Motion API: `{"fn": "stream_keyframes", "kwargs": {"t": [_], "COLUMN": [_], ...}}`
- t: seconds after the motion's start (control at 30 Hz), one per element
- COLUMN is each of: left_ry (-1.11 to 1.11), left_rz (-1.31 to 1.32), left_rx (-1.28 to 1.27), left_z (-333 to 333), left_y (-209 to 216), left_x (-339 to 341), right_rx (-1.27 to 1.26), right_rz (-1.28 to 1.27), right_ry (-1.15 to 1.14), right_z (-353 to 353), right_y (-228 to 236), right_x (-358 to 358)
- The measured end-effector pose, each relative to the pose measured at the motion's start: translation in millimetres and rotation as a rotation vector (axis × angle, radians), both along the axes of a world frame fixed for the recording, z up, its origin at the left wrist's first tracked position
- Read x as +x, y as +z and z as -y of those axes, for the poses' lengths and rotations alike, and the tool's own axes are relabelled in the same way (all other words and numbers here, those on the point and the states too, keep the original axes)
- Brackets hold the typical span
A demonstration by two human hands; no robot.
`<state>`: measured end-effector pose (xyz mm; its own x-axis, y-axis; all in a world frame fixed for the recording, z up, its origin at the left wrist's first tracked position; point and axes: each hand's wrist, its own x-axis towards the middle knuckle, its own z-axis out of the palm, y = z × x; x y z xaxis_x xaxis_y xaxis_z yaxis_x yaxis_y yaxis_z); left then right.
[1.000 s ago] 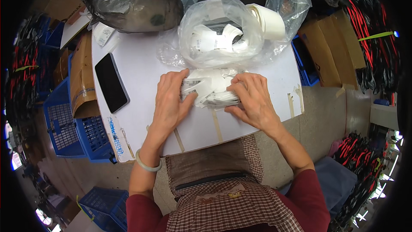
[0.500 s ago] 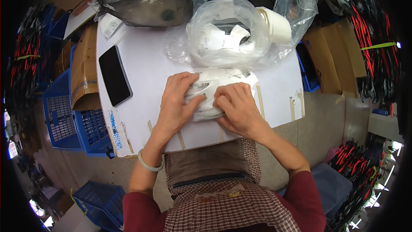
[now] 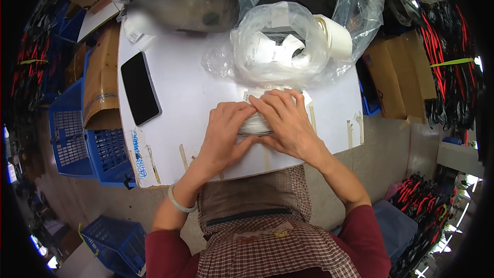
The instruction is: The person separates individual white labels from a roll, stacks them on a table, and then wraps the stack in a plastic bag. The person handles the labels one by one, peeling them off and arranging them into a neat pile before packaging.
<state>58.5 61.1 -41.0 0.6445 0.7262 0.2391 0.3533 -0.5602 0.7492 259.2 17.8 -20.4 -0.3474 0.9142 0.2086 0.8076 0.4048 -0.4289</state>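
Note:
A white bundle in thin clear plastic (image 3: 254, 125) lies on the table near its front edge, mostly hidden under my hands. My left hand (image 3: 225, 133) curls around its left side, thumb along the near edge. From the right, my right hand (image 3: 289, 123) covers its top and right side, fingers bent over it. The fingertips of both hands nearly meet on top. White labelled paper or film sticks out past the fingers on the far side.
Beyond my hands stands an open clear bag (image 3: 236, 51) holding white label rolls, with a white roll (image 3: 339, 38) beside it. A black phone (image 3: 140, 88) lies at the left. A dark plastic bag (image 3: 185, 5) sits behind. Blue crates (image 3: 69, 139) flank the table's left.
My hands have drawn closer together around the bundle, the left moving right. The bundle is more covered and looks more compact; its barcode label is now hidden.

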Motion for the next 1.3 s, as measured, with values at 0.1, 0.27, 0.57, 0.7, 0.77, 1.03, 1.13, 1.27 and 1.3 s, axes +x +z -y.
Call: {"fn": "stream_keyframes", "kwargs": {"t": [0.1,0.27,0.57,0.7,0.77,1.03,1.13,1.27,1.3], "left_ry": [-0.007,0.097,0.054,0.03,0.019,-0.056,-0.073,-0.091,-0.096], "left_rz": [0.019,0.012,0.152,0.119,0.099,0.152,0.155,0.133,0.14], "left_rx": [0.01,-0.033,-0.251,-0.163,-0.096,-0.124,-0.096,-0.099,-0.103], "left_z": [11,32,29,29,26,26,27,27,28], "left_y": [-1,8,-9,-10,-7,-16,-15,-16,-16], "left_x": [-1,-3,-5,-6,-2,3,3,2,3], "right_rx": [0.03,0.109,-0.01,-0.034,-0.042,-0.11,-0.086,0.068,0.083], "right_rz": [-0.032,-0.035,-0.144,-0.19,-0.241,-0.535,-0.628,-0.471,-0.438], "right_ry": [-0.02,-0.035,0.014,0.032,0.031,0.004,-0.033,-0.034,-0.032], "right_z": [9,32,29,30,31,49,46,30,27], "right_y": [-2,-17,-12,-13,-12,-23,-13,-4,-4], "right_x": [-1,-6,5,8,13,21,19,15,13]}}
